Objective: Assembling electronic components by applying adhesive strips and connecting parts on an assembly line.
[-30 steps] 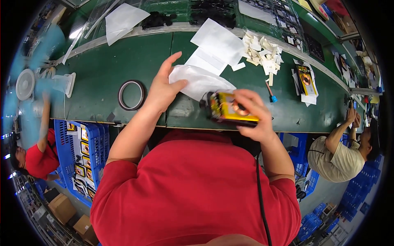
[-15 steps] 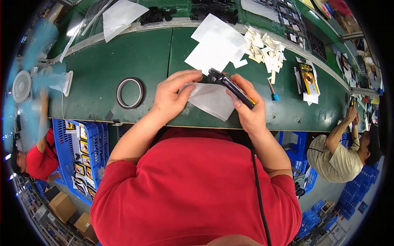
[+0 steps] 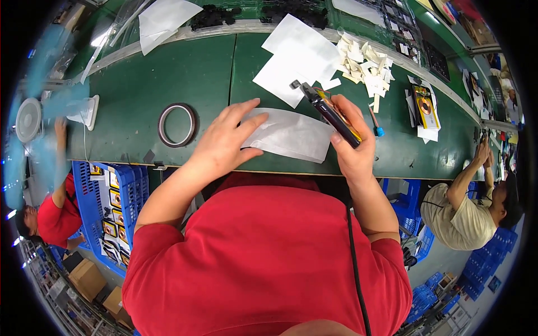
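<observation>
My right hand [image 3: 357, 143] grips a slim black electronic module [image 3: 332, 115] with yellow sides and red wires, held tilted above the bench. A small dark connector piece sticks out from its far end. Below and left of the module lies a translucent white sheet or flat bag [image 3: 294, 134]; which of the two I cannot tell. My left hand [image 3: 224, 137] is spread open, its thumb and fingertips at the left edge of that sheet. White paper sheets [image 3: 297, 64] lie just beyond.
A tape roll [image 3: 193, 126] lies left on the green bench [image 3: 213, 73]. Cream paper scraps [image 3: 364, 64], a blue-ended tool [image 3: 380, 131] and a yellow-black module [image 3: 427, 106] on paper are at right. A blue basket [image 3: 140, 196] and blurred blue fan [image 3: 28, 120] stand left. Co-workers sit at both sides.
My left hand has drawn back to the left and spread its fingers. My right hand has moved right with the module, and more of the translucent sheet shows.
</observation>
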### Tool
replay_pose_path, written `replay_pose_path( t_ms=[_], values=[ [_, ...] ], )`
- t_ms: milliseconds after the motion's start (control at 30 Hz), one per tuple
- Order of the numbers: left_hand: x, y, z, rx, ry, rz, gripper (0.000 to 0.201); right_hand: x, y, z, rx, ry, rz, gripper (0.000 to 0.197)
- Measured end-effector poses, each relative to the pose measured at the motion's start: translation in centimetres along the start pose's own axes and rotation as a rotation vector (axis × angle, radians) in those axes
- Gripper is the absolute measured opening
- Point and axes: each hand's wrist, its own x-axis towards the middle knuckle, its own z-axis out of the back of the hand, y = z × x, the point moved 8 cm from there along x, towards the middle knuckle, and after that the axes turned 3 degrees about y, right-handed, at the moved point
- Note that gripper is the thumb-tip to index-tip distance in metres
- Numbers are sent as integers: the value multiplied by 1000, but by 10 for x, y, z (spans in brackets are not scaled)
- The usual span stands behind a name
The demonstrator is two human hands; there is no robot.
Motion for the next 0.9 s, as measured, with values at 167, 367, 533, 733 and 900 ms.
replay_pose_path(
  t_ms=[167,367,533,733,900],
  values=[
    [-5,22,-10,19,91,-55,48,3,2,14,18,-103,2,64],
    [3,-21,-5,439,-25,-318,59,5,3,39,133,-240,18,60],
    [-2,-19,-27,228,231,-266,76,3,8,47,114,-282,45,60],
    [2,-36,-17,185,100,-392,74,2,4,51,-45,-186,101,60],
    [-6,-23,-33,204,312,-373,81,8,2,52,-80,-170,92,60]
  ],
)
